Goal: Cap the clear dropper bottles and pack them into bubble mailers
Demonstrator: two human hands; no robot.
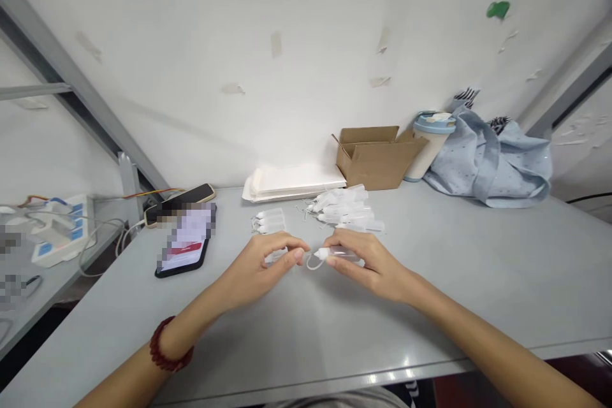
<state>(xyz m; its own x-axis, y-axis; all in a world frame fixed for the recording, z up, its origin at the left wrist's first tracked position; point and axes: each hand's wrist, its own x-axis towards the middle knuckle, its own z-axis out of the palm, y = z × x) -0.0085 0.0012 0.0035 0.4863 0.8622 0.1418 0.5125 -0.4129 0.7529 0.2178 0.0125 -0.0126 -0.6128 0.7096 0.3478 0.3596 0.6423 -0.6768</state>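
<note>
Clear plastic bottle (343, 254) | gripped between right fingers (346, 268) | left fingers (289, 260) near its nozzle (317, 254), grip unclear

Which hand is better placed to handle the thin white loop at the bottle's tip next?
Probably the left hand: its fingertips are beside the loop, while the right hand grips the bottle, its tip pointing left.

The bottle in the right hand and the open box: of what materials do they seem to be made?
Bottle: probably plastic, smooth and slightly glossy; its wall looks translucent. Box: most likely cardboard, matte, judging by its plain brown surface and folded flaps.
</note>
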